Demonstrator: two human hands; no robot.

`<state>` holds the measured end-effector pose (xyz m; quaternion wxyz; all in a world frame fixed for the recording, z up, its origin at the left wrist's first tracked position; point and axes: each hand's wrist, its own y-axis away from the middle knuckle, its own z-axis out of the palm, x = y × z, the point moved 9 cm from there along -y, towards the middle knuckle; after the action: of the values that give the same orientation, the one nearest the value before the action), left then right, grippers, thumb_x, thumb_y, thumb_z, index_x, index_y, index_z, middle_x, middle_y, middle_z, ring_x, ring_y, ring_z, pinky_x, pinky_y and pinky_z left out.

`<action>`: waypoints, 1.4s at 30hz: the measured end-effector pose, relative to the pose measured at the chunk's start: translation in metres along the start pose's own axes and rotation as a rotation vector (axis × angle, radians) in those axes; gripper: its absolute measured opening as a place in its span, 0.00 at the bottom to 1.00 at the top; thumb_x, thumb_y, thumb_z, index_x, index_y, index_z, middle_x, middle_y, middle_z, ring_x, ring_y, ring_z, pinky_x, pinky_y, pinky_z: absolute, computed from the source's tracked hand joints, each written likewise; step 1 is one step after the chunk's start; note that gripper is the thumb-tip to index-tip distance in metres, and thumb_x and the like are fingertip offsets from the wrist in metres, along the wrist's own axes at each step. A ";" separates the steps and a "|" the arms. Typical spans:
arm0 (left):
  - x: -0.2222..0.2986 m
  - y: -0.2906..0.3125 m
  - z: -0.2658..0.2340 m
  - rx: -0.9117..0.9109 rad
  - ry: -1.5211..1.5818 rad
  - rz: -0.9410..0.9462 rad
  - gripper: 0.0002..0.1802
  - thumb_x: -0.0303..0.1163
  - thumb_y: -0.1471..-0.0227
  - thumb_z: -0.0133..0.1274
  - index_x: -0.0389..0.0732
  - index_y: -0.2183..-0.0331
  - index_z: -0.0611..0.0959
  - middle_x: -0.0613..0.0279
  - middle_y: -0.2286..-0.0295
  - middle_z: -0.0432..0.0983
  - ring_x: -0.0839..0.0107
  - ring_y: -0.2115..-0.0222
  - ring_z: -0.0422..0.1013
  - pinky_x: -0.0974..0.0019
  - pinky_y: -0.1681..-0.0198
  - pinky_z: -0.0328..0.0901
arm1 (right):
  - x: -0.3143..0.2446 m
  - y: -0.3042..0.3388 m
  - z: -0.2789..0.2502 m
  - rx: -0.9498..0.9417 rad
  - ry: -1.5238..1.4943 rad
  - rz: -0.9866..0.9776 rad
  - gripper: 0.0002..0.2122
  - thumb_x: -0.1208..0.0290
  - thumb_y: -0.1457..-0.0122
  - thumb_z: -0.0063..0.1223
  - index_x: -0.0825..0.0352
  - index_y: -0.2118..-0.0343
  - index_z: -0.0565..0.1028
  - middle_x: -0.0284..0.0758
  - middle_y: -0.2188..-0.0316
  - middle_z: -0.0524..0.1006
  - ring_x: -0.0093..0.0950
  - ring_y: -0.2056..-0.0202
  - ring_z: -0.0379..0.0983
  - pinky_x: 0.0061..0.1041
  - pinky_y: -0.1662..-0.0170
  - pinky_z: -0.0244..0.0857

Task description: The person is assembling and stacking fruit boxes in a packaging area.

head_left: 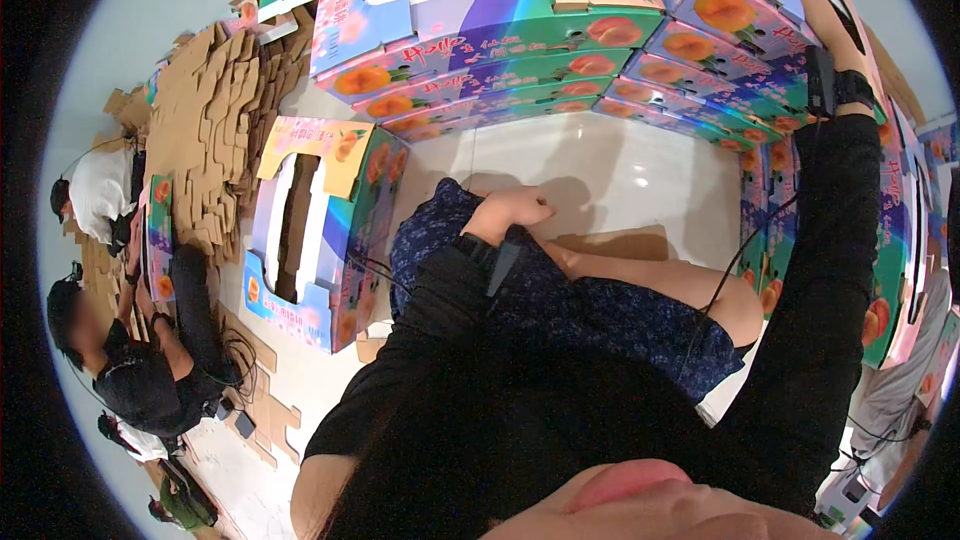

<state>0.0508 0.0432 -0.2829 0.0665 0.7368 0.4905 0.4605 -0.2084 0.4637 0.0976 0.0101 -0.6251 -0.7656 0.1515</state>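
Observation:
My left hand (512, 210) rests over my dark patterned shorts (440, 230), its fingers curled in and nothing visible in them. My right arm stretches to the far right. There my right hand (826, 25) lies against the upper part of a printed fruit carton (740, 15) on a stack. Its fingers are partly hidden at the carton's edge, so I cannot tell whether they grip it. Near my left forearm stands an assembled fruit carton (300, 230) with a long slot in its top.
Ahead is a stack of colourful fruit cartons (490, 50). More cartons (885, 230) line my right side. Flattened brown cardboard (200, 120) is heaped at the far left. A person in black (140, 370) sits at the left beside cables (240, 360); a piece of cardboard (615, 243) lies on the floor.

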 end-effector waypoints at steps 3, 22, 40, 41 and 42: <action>-0.004 0.005 -0.001 0.015 0.014 -0.006 0.28 0.54 0.50 0.48 0.41 0.59 0.82 0.49 0.60 0.77 0.51 0.58 0.73 0.56 0.54 0.66 | -0.019 0.013 -0.005 0.045 -0.043 0.152 0.29 0.46 0.39 0.37 0.72 0.53 0.73 0.48 0.59 0.76 0.40 0.56 0.72 0.30 0.49 0.60; 0.003 0.010 -0.003 -0.055 0.026 -0.029 0.29 0.55 0.50 0.49 0.41 0.58 0.81 0.49 0.59 0.77 0.50 0.56 0.72 0.57 0.51 0.65 | -0.023 0.009 -0.003 0.036 0.022 -0.043 0.19 0.61 0.36 0.35 0.57 0.44 0.68 0.45 0.59 0.74 0.37 0.56 0.70 0.28 0.49 0.59; 0.016 0.009 -0.019 0.049 0.049 0.105 0.28 0.54 0.49 0.52 0.39 0.58 0.81 0.47 0.62 0.78 0.57 0.59 0.73 0.60 0.56 0.66 | -0.183 0.235 -0.055 0.911 -0.411 -0.165 0.06 0.76 0.54 0.63 0.66 0.76 0.74 0.34 0.72 0.75 0.25 0.67 0.70 0.24 0.62 0.64; 0.015 0.008 -0.022 0.127 0.146 0.141 0.27 0.53 0.49 0.52 0.39 0.58 0.80 0.47 0.63 0.78 0.57 0.60 0.73 0.59 0.56 0.66 | -0.209 0.252 -0.027 0.797 -0.274 -0.238 0.07 0.78 0.57 0.64 0.66 0.79 0.74 0.37 0.70 0.75 0.32 0.64 0.72 0.28 0.60 0.65; 0.013 0.011 -0.022 0.125 0.136 0.146 0.27 0.53 0.49 0.52 0.39 0.58 0.80 0.47 0.63 0.78 0.57 0.60 0.73 0.59 0.56 0.66 | -0.222 0.266 0.003 0.623 -0.405 -0.234 0.08 0.76 0.59 0.65 0.65 0.80 0.74 0.39 0.67 0.76 0.37 0.61 0.73 0.31 0.57 0.65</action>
<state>0.0426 0.0399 -0.2566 -0.0469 0.7403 0.4668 0.4815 0.0932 0.2961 0.0685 0.0653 -0.4583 -0.7355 0.4947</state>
